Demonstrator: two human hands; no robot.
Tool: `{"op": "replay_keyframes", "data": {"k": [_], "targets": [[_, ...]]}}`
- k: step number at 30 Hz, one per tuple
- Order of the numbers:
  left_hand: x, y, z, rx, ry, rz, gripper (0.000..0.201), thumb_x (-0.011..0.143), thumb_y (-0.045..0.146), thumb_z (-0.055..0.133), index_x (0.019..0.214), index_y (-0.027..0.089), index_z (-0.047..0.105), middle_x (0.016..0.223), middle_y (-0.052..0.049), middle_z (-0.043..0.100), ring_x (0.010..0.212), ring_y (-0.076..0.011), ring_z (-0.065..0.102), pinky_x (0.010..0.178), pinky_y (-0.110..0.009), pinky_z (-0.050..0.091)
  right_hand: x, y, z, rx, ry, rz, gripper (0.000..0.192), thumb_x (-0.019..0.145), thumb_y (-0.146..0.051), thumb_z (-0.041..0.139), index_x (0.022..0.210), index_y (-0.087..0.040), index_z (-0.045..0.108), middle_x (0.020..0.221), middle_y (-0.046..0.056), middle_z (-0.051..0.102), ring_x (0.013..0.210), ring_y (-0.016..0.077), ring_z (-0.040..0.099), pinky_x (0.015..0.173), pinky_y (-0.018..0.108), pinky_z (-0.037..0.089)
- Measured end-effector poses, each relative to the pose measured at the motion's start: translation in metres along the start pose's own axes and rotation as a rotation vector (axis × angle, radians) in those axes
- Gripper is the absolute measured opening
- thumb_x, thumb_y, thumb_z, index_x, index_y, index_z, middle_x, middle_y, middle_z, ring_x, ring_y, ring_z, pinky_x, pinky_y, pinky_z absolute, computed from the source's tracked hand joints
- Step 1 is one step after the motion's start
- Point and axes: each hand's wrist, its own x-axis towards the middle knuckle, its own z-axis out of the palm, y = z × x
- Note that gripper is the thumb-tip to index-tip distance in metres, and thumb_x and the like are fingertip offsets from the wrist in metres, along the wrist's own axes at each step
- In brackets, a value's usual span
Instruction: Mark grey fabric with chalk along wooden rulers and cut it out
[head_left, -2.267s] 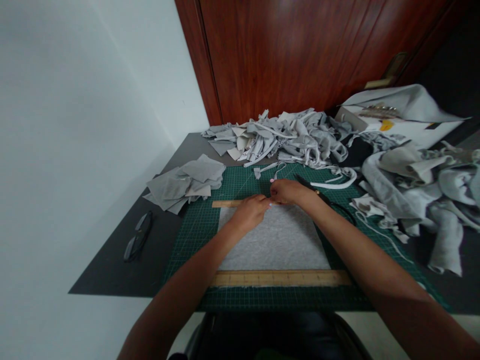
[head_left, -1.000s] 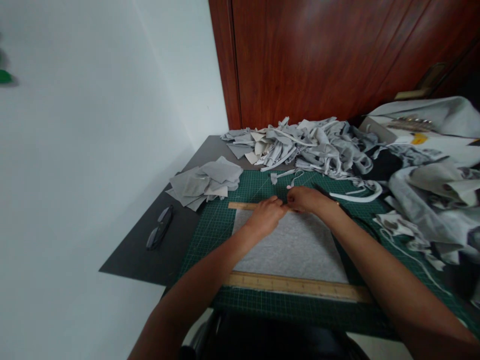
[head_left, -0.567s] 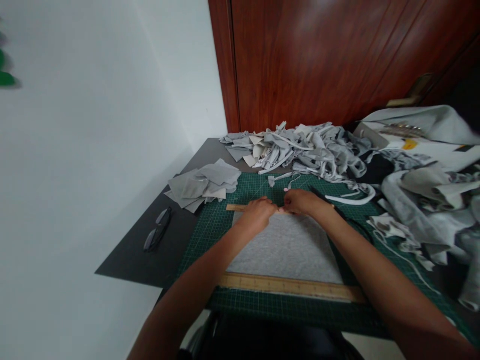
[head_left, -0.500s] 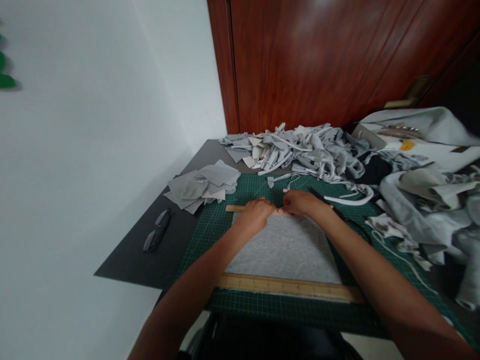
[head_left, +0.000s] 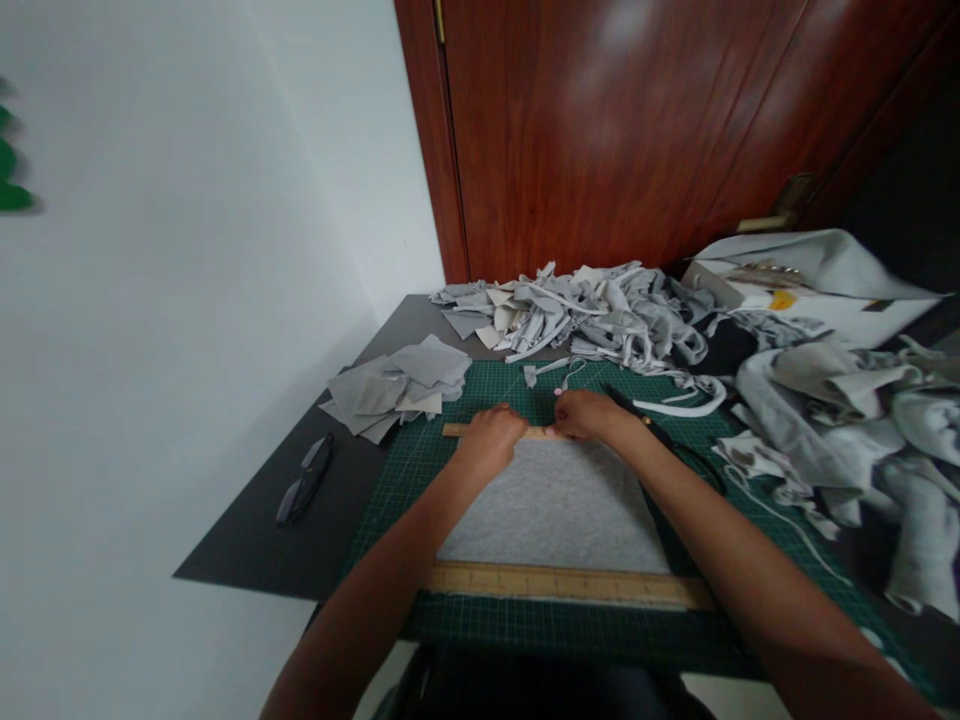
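A grey fabric sheet [head_left: 555, 505] lies flat on a green cutting mat [head_left: 397, 480]. One wooden ruler [head_left: 562, 583] lies along the sheet's near edge and a second wooden ruler [head_left: 457, 431] along its far edge. My left hand [head_left: 487, 440] rests on the far ruler with its fingers curled over it. My right hand [head_left: 589, 415] is right beside it at the same edge, fingers bunched together. Whether it holds anything is hidden.
A stack of cut grey squares [head_left: 397, 385] sits left of the mat, with folded glasses [head_left: 304, 480] nearer me. A scrap pile [head_left: 585, 310] lies behind the mat, and a heap of grey cloth [head_left: 825, 400] to the right. A black tool [head_left: 660, 432] lies by my right wrist.
Both hands stay together at the far ruler, with the left hand sliding slightly left along it. The view has shifted as my head moved.
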Motion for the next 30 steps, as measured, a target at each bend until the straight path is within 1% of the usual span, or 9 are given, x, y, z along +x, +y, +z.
{"op": "replay_keyframes", "data": {"k": [5, 9, 14, 20, 25, 30], "targets": [[-0.0015, -0.0009, -0.0015, 0.004, -0.003, -0.002, 0.027, 0.087, -0.001, 0.056, 0.094, 0.017, 0.074, 0.094, -0.012, 0.071, 0.103, -0.0276, 0.070, 0.088, -0.037, 0.057, -0.0045, -0.0029, -0.0032, 0.007, 0.006, 0.008, 0.023, 0.091, -0.040, 0.070, 0.097, -0.021, 0.081, 0.106, 0.010, 0.081, 0.098, 0.0234, 0.075, 0.069, 0.026, 0.048], [-0.0024, -0.0010, -0.0020, 0.017, -0.008, -0.003, 0.027, 0.087, -0.001, 0.055, 0.094, 0.017, 0.073, 0.094, -0.012, 0.072, 0.105, -0.0272, 0.069, 0.088, -0.036, 0.057, -0.0062, -0.0038, -0.0039, 0.014, 0.015, 0.008, 0.023, 0.090, -0.039, 0.071, 0.101, -0.022, 0.081, 0.112, 0.010, 0.080, 0.102, 0.0242, 0.075, 0.072, 0.026, 0.049], [-0.0039, 0.0005, -0.0035, 0.038, -0.025, 0.000, 0.028, 0.088, -0.001, 0.053, 0.096, 0.016, 0.073, 0.094, -0.012, 0.072, 0.106, -0.0270, 0.068, 0.089, -0.037, 0.057, -0.0033, -0.0015, -0.0020, 0.019, 0.002, -0.003, 0.024, 0.090, -0.041, 0.070, 0.098, -0.021, 0.080, 0.106, 0.010, 0.082, 0.100, 0.0249, 0.076, 0.071, 0.027, 0.050], [-0.0062, 0.0026, -0.0056, 0.053, -0.024, 0.004, 0.029, 0.089, -0.001, 0.050, 0.097, 0.016, 0.073, 0.095, -0.012, 0.071, 0.105, -0.0263, 0.067, 0.090, -0.037, 0.057, -0.0009, -0.0005, -0.0002, 0.002, 0.024, -0.009, 0.026, 0.090, -0.043, 0.071, 0.102, -0.021, 0.080, 0.118, 0.012, 0.079, 0.106, 0.0270, 0.075, 0.073, 0.028, 0.051], [-0.0082, 0.0005, -0.0023, 0.047, -0.009, 0.005, 0.030, 0.088, -0.001, 0.052, 0.098, 0.016, 0.074, 0.096, -0.012, 0.071, 0.106, -0.0264, 0.066, 0.091, -0.038, 0.057, -0.0003, -0.0036, -0.0009, -0.008, 0.014, 0.009, 0.023, 0.090, -0.041, 0.071, 0.098, -0.022, 0.081, 0.109, 0.013, 0.081, 0.102, 0.0258, 0.076, 0.074, 0.026, 0.053], [-0.0094, -0.0020, 0.0029, 0.044, -0.010, 0.000, 0.030, 0.088, -0.002, 0.052, 0.097, 0.016, 0.073, 0.098, -0.012, 0.071, 0.106, -0.0265, 0.066, 0.088, -0.036, 0.057, 0.0034, -0.0021, 0.0025, -0.008, 0.024, 0.004, 0.025, 0.089, -0.042, 0.072, 0.101, -0.022, 0.081, 0.122, 0.013, 0.079, 0.106, 0.0286, 0.076, 0.076, 0.029, 0.055]]}}
